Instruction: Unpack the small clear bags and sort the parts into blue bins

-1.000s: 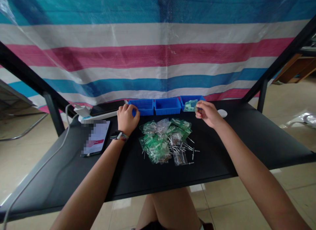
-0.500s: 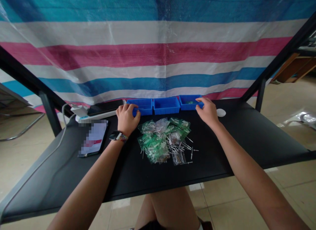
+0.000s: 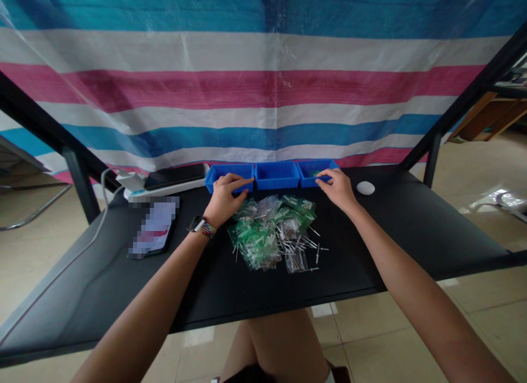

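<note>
Three blue bins stand in a row at the table's back: left (image 3: 229,170), middle (image 3: 276,175), right (image 3: 309,180). A small green bag lies in the right bin. My left hand (image 3: 222,201), with a watch on the wrist, lies at the left bin's front rim, its index finger stretched to the right, holding nothing. My right hand (image 3: 337,188) rests with loosely spread fingertips on the right bin's front rim, also holding nothing. Between the hands lies a pile of small green and clear bags (image 3: 263,232) with loose metal pins (image 3: 307,246) at its right.
A phone (image 3: 153,229) lies face up at the left on the black table (image 3: 411,229). Behind it a white power strip (image 3: 135,182) carries a dark phone (image 3: 175,175), with a cable running left. A small white round object (image 3: 365,187) sits right of the bins. A striped tarp hangs behind.
My right hand dropped the green bag into the right bin and now rests on the bin's front rim. My left hand slid right along the left bin and stretched out its index finger.
</note>
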A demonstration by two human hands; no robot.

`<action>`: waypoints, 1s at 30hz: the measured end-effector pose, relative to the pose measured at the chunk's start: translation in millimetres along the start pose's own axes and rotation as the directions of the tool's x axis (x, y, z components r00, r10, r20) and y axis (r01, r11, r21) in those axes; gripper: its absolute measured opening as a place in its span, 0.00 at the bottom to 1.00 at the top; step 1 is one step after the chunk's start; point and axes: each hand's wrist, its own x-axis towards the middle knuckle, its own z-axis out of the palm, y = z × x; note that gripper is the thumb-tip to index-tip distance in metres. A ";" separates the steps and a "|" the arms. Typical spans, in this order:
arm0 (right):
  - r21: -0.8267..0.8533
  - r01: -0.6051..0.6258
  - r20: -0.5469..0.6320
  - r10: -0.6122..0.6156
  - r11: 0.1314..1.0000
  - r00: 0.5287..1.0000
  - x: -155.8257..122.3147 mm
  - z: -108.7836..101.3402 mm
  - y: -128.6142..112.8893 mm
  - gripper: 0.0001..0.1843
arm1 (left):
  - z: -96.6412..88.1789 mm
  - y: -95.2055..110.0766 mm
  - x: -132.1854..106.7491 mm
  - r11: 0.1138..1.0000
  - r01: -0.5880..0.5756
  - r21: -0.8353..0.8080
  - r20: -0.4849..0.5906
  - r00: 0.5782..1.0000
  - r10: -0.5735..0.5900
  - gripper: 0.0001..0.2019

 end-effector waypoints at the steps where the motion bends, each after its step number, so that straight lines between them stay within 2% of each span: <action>1: 0.006 0.003 0.007 -0.003 1.000 1.000 -0.4 -0.1 -0.2 0.09 | 1.3 0.3 -0.3 1.000 -0.008 0.008 0.005 1.000 0.008 0.17; 6: -0.001 0.014 0.012 -0.014 1.000 1.000 -2.0 1.4 -6.6 0.08 | 7.1 4.7 -1.8 0.999 -0.022 0.029 0.020 1.000 0.022 0.20; 10: -0.070 0.049 -0.051 -0.052 0.996 0.997 -6.8 0.6 -20.7 0.18 | 4.9 14.4 -3.7 0.999 -0.037 0.019 -0.035 0.999 0.037 0.18; 12: -0.116 0.081 -0.070 -0.090 0.990 0.993 -10.6 0.1 -30.0 0.18 | 0.5 20.6 -3.8 0.998 -0.058 0.009 -0.054 0.997 0.058 0.15; 13: -0.120 0.103 -0.067 -0.111 0.987 0.992 -12.7 0.2 -34.9 0.17 | -2.4 23.7 -3.5 0.997 -0.075 0.005 -0.043 0.996 0.075 0.14; 15: -0.082 0.160 -0.026 -0.163 0.984 0.986 -17.4 1.7 -44.5 0.14 | -8.5 29.8 -2.3 0.988 -0.153 -0.030 0.053 0.986 0.155 0.11; 17: -0.015 0.227 0.064 -0.226 0.974 0.972 -22.6 5.0 -53.1 0.11 | -13.6 35.9 -1.2 0.964 -0.243 -0.110 0.192 0.946 0.261 0.10; 19: 0.047 0.268 0.161 -0.272 0.962 0.949 -27.9 9.6 -60.2 0.10 | -16.2 41.9 -1.1 0.952 -0.276 -0.134 0.262 0.916 0.302 0.10; 23: 0.110 0.271 0.255 -0.291 0.956 0.922 -36.0 17.9 -69.1 0.10 | -13.7 50.1 -3.6 0.954 -0.288 -0.085 0.304 0.904 0.300 0.10; 30: 0.123 0.277 0.261 -0.300 0.953 0.917 -38.0 19.0 -72.8 0.10 | -8.3 45.9 -4.8 0.952 -0.259 -0.163 0.322 0.898 0.300 0.07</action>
